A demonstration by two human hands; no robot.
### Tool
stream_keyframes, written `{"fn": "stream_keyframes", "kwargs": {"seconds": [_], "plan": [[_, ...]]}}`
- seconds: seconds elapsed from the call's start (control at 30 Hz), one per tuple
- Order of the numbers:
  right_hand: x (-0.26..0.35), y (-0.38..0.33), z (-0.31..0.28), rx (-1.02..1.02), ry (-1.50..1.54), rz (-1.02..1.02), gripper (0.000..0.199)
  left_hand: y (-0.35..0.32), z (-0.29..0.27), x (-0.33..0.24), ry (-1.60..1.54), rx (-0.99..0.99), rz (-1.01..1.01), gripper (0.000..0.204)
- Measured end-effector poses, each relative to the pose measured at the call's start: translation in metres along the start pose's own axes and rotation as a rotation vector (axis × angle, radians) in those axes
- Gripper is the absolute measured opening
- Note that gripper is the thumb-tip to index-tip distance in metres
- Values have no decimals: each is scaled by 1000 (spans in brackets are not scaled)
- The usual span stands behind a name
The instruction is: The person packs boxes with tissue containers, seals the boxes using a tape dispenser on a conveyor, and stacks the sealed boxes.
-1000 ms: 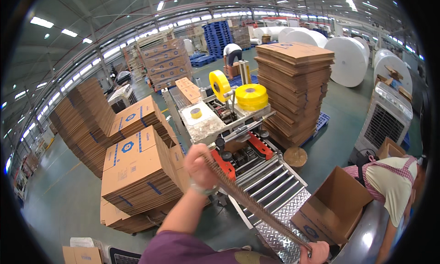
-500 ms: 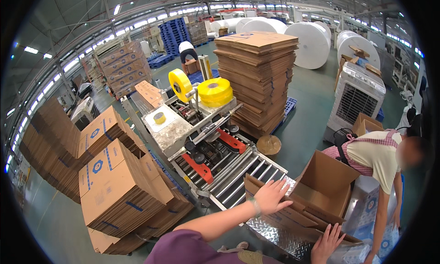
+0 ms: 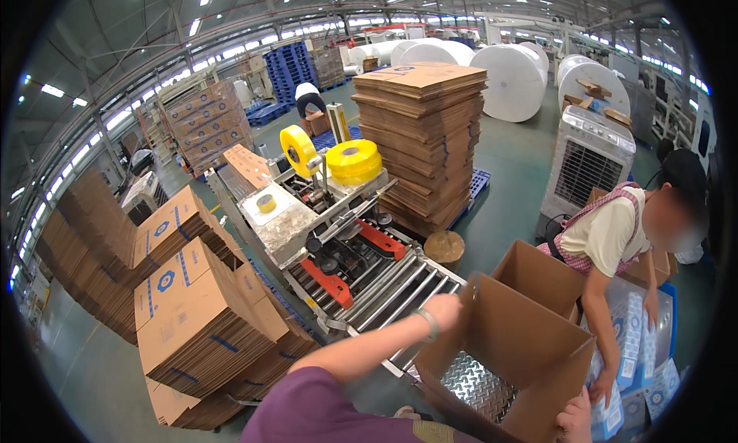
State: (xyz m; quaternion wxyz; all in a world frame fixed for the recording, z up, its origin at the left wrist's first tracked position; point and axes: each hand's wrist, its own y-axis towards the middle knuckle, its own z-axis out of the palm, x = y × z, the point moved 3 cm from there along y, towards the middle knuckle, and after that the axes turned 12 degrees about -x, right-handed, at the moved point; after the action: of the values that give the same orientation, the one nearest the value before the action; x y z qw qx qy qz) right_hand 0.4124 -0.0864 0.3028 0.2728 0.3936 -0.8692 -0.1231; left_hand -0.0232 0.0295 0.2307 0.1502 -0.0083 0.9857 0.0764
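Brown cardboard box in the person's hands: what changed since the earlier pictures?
The brown cardboard box, flat before, has opened outward, four-sided. The left hand has shifted to its left side; the right hand grips its right edge. The round yellow tape rolls stayed put.

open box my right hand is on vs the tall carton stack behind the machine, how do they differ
The open box is spread into four walls; the tall carton stack is folded flat, layer on layer. The box sits over a metal tread plate; the stack rests on a blue pallet. Both are brown cardboard.
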Motion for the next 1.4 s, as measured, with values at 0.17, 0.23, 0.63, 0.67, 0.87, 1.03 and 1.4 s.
{"fn": "stream_keyframes", "kwargs": {"seconds": [0.17,0.23,0.63,0.67,0.87,1.03,1.4], "plan": [[17,37,38,423,-64,-260,11,-52,75,-140,-159,266,247,27],[-29,-5,115,631,35,-142,19,-79,101,-154,-137,398,362,62],[-41,141,40,-305,-191,-164,48,-163,168,-95,80,464,694,132],[-91,130,57,-85,-275,-3,42,-164,157,-109,4,623,667,113],[-120,15,125,552,-67,-35,67,-141,8,-169,-316,1055,506,83],[-189,32,141,634,347,173,50,-93,39,-170,-8,448,504,77],[-163,-33,332,-108,455,1284,68,-197,95,343,-177,72,-818,59]]}}
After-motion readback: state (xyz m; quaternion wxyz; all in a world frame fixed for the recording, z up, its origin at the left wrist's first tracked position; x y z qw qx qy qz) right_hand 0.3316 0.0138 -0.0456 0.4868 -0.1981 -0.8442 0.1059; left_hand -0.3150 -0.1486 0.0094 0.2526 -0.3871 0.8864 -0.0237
